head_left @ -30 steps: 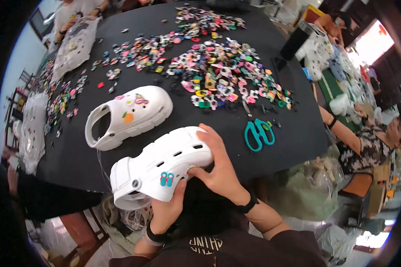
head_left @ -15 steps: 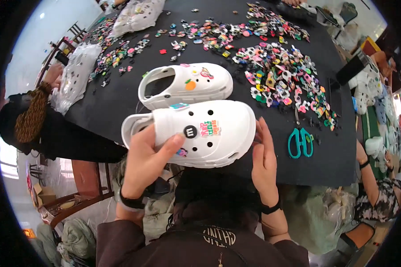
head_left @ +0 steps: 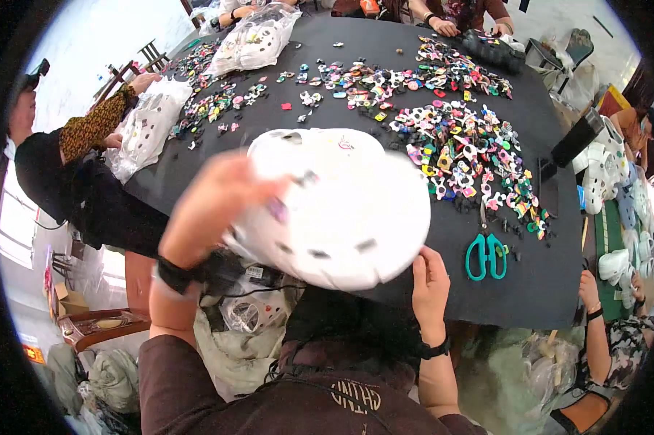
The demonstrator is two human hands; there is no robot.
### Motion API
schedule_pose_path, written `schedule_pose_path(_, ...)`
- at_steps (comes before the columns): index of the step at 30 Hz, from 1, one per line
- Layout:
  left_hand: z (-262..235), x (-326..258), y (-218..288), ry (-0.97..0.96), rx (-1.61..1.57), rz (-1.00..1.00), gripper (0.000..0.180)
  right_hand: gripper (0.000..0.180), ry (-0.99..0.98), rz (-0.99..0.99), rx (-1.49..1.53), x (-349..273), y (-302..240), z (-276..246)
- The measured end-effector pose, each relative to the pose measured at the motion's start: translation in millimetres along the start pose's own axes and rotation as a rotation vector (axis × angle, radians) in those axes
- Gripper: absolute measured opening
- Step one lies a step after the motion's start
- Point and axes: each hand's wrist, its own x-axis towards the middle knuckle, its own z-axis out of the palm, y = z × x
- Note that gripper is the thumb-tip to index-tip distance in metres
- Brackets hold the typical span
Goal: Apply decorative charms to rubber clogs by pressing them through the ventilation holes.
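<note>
A: Clog (head_left: 341, 210), white, perforated, blurred, raised close to the camera above the black worktop (head_left: 530, 283).

B: Hands?

A: Left hand (head_left: 214, 210) grips its left side; right hand (head_left: 430, 274) curls under its lower right edge. Teal scissors (head_left: 486, 255) lie nearby.

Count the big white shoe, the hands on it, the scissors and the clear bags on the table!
white shoe: 1
Hands on it: 2 (left hand, right hand)
teal scissors: 1
clear bags on the table: 2
Total: 6
</note>
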Motion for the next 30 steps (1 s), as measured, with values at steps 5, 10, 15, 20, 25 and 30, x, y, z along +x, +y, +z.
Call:
schedule_pose_path(5, 56.2, 31.8, -71.4, 0.054, 0.448, 0.165, 0.035, 0.021, 0.006, -0.059, -0.043, -1.8, -1.0, 1.1)
schedule_pose_path(10, 49.0, 44.7, -77.8, 0.223, 0.299, 0.404, 0.036, 0.021, -0.026, -0.077, -0.081, -4.8, -1.9, 1.8)
schedule_pose_path(15, 17.5, 33.6, -46.4, 0.157, 0.780, 0.183, 0.027, 0.023, -0.021, -0.097, -0.087, -5.6, -0.6, 1.0)
schedule_pose_path(20, -53.9, 57.9, -34.6, 0.307, 1.098, 0.555, 0.043, 0.023, 0.000, -0.115, -0.108, -6.4, -1.5, 3.6)
schedule_pose_path(25, -51.3, 116.2, -64.7, -0.134, 1.285, 0.367, 0.054, 0.020, -0.021, -0.132, -0.139, -5.9, -0.3, 4.5)
schedule_pose_path(30, -43.0, 133.1, -58.1, -0.358, 1.437, 0.310, 0.041, 0.020, -0.017, -0.107, -0.064, -5.4, -5.5, 2.8)
